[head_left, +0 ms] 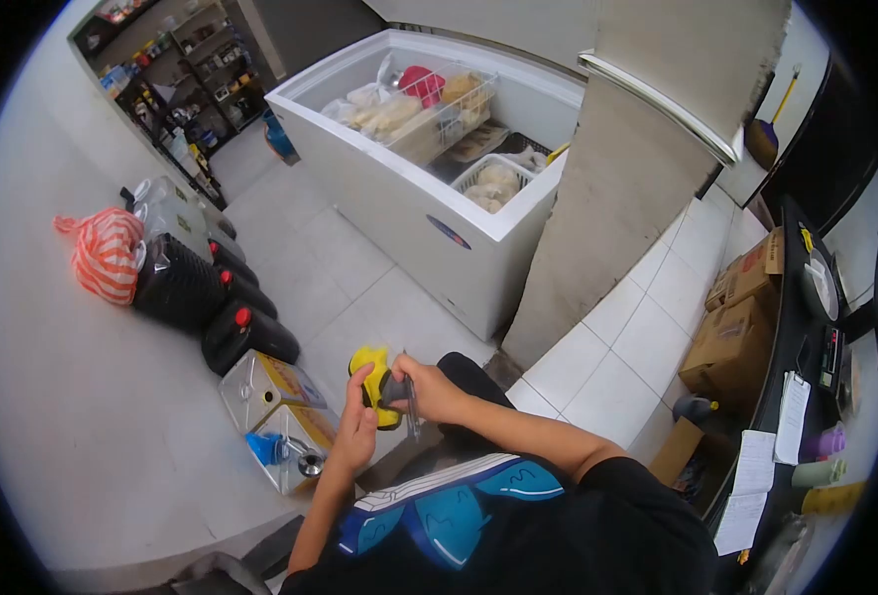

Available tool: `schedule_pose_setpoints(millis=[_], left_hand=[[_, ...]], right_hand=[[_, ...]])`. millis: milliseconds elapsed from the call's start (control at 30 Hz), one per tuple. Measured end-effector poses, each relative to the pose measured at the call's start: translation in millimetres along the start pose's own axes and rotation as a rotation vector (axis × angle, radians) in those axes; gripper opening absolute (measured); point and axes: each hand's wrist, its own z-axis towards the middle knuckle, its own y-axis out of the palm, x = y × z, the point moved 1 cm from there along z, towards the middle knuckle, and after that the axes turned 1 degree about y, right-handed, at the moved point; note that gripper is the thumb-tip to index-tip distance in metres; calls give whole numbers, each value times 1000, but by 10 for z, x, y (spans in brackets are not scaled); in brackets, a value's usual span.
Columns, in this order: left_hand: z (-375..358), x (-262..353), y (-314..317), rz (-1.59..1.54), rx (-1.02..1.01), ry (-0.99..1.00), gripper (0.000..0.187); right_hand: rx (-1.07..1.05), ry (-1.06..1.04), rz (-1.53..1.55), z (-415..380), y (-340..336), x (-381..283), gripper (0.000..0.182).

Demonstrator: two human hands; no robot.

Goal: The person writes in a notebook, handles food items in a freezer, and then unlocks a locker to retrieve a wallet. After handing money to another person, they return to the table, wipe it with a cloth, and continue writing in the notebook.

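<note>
In front of my lap I hold a yellow-and-black handheld tool (367, 360) between my two hands. My left hand (359, 428) supports it from the left side, thumb up along the yellow body. The fingers of my right hand (431, 391) are closed round its dark grey part on the right. A thin, shiny strip (412, 412) hangs down beside the right fingers. The tool's exact kind is not clear from this angle, and my fingers cover part of it.
Ahead stands an open chest freezer (389, 188) with bagged food and baskets. Black jerrycans (250, 335), metal tins (290, 426) and a striped bag (107, 256) line the left wall. A wall end (607, 198) juts out at right, with cardboard boxes (731, 347) and a desk with papers (751, 476) beyond.
</note>
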Motion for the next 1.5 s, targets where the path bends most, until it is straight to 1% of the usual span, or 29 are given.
schedule_pose_setpoints(millis=[67, 167, 267, 367, 467, 500, 533, 633, 667, 767, 833, 867, 933, 1000, 1100, 1233, 1267, 1367, 1400, 1500], left_hand=[[141, 80, -46, 34, -9, -34, 72], [414, 83, -82, -30, 33, -85, 71], [790, -90, -199, -206, 27, -149, 71], [1300, -291, -329, -274, 78, -128, 72], [1887, -349, -484, -335, 59, -116, 66], [2055, -252, -514, -344, 47, -115, 64], [2214, -120, -523, -422, -13, -140, 55], [2660, 139, -638, -344, -152, -198, 50], [2799, 247, -665, -373, -210, -210, 49], [3037, 277, -731, -233, -310, -228, 57], [3196, 326, -764, -169, -339, -252, 52], [3310, 344, -785, -135, -354, -260, 49], [3512, 375, -827, -115, -339, -265, 40], [3717, 313, -893, -77, -353, -269, 37], [4049, 60, -1051, -22, -396, -277, 35], [4621, -119, -1100, -21, -434, -295, 31], [4778, -157, -1113, -24, -450, -298, 30], [5323, -407, -1163, 89, -592, -287, 30], [5487, -536, -1189, 82, -617, -273, 29], [5974, -634, -1264, 125, -676, -256, 28]], right_hand=[[-9, 21, 16, 159, -70, 37, 41], [-28, 78, 21, 430, -206, 88, 41], [-11, 105, -5, 784, -392, 126, 39], [44, 133, -30, 1190, -650, 114, 38], [132, 139, -46, 1546, -1011, -82, 37], [163, 124, -65, 1627, -1150, -175, 37], [193, 111, -83, 1678, -1288, -271, 37], [256, 87, -147, 1784, -1637, -501, 36], [276, 75, -166, 1795, -1717, -531, 36], [308, 100, -207, 1793, -1920, -681, 35], [330, 109, -249, 1761, -2011, -727, 34], [316, 147, -273, 1759, -2074, -784, 31], [373, 157, -350, 1714, -2133, -734, 27], [412, 195, -436, 1658, -2189, -630, 22], [564, 300, -552, 1600, -2252, -449, 22], [756, 467, -628, 1557, -2335, -414, 21], [791, 541, -646, 1550, -2338, -389, 22], [958, 668, -710, 1599, -2348, -296, 24], [1068, 684, -756, 1658, -2323, -280, 25], [1273, 771, -708, 1756, -2198, -3, 24]])
